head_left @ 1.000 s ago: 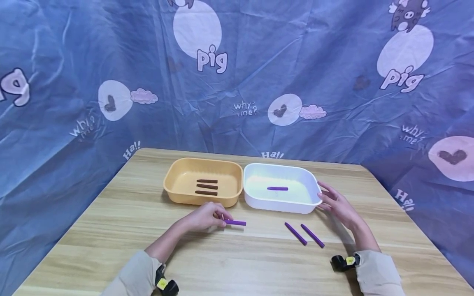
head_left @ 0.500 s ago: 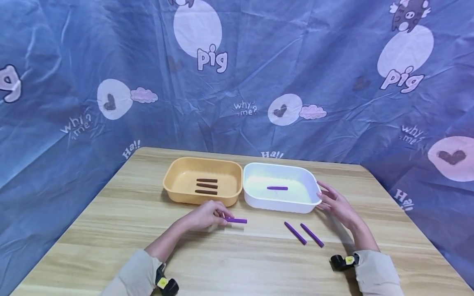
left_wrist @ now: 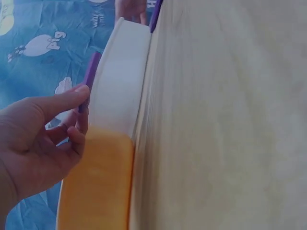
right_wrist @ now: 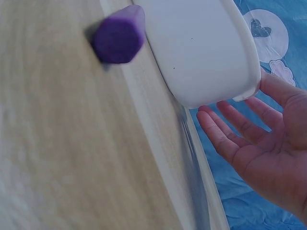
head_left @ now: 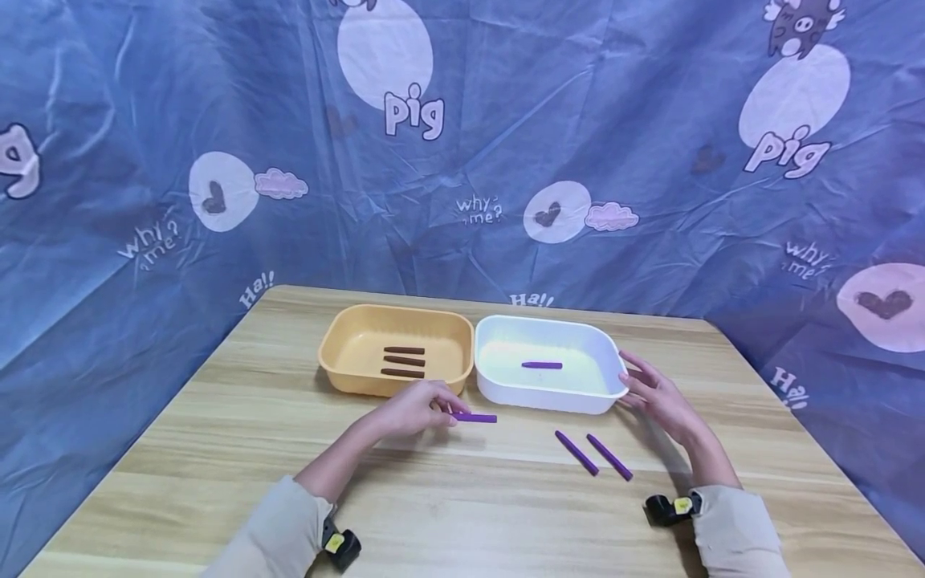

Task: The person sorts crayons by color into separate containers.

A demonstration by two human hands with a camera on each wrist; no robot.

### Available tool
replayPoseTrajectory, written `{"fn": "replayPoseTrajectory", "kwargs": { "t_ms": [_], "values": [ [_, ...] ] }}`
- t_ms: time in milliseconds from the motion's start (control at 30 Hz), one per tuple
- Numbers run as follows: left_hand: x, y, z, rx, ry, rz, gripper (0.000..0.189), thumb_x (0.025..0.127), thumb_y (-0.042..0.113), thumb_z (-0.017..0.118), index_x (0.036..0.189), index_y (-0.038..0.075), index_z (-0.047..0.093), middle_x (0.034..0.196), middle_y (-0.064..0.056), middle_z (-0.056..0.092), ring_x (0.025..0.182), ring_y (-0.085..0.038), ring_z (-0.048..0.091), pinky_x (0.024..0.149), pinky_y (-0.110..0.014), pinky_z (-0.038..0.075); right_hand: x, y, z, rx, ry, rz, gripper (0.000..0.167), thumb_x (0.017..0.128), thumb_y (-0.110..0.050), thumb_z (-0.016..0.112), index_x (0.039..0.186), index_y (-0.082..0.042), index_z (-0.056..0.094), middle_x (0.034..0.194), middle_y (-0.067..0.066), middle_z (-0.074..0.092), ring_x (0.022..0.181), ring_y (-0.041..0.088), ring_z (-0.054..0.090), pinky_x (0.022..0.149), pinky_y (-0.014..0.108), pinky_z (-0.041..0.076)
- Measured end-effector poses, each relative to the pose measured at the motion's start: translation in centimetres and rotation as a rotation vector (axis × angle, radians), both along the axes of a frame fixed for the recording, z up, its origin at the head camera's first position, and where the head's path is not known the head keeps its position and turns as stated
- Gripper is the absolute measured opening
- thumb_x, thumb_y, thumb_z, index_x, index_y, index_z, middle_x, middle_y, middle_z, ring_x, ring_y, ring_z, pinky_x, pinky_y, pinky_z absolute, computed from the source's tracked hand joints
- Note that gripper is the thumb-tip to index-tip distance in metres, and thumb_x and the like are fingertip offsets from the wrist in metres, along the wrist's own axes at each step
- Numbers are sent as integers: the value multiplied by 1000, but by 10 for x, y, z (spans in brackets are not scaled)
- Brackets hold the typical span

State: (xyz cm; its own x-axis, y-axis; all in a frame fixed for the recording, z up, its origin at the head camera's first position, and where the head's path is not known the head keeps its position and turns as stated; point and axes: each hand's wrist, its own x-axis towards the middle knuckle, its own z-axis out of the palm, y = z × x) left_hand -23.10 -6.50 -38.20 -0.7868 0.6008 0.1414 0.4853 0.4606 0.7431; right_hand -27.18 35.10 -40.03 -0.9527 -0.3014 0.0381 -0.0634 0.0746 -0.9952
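My left hand pinches a purple crayon between thumb and fingertips, its flat end pointing right, just in front of the gap between the two trays. In the left wrist view the crayon stands out past the thumb, above the table. My right hand rests its fairly straight, spread fingers on the right end of the white tray, one digit at the rim. One purple crayon lies inside that tray. Two more, a left crayon and a right crayon, lie slanted on the table before it.
A yellow-orange tray stands against the white tray's left side, with several brown crayons in it. The wooden table ends at a blue printed curtain behind and at both sides.
My left hand has moved a little right and away from me, up off the table, carrying the purple crayon. The right hand stays at the white tray's end.
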Motion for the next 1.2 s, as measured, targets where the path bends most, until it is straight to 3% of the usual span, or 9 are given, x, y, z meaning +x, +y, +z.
{"fn": "replayPoseTrajectory", "kwargs": {
  "t_ms": [333,633,867,1000,1200],
  "values": [
    [-1,17,12,-24,17,-18,21,80,5,69,100,10,71,83,7,60,77,-8,54,67,-25,45,1,0,-1,-5,7,4,62,97,-10,45,144,5,7,133,35,21,103,13,55,86,29,46],
    [-11,35,29,9,73,-28,21,79,3,70,99,7,71,89,1,64,80,-10,57,71,-23,46,0,0,-1,-9,12,1,62,97,-11,46,143,5,8,130,26,30,103,13,55,85,29,47],
    [-25,53,43,2,70,6,21,81,7,69,101,9,71,91,2,64,81,-9,54,72,-23,44,0,3,-3,-22,11,-2,61,97,-10,46,143,5,10,127,22,36,102,14,56,84,29,47],
    [-38,65,46,0,81,15,21,81,6,69,102,7,71,94,-1,66,83,-11,55,73,-22,43,0,2,-3,-18,12,0,62,97,-10,46,143,5,9,128,23,34,102,14,56,84,29,47],
    [-55,84,50,-18,83,41,20,82,6,69,101,7,71,96,-2,68,80,-10,57,69,-20,43,0,1,-1,-23,14,2,62,97,-10,47,143,6,9,123,13,40,100,12,56,84,29,47]
  ]
}}
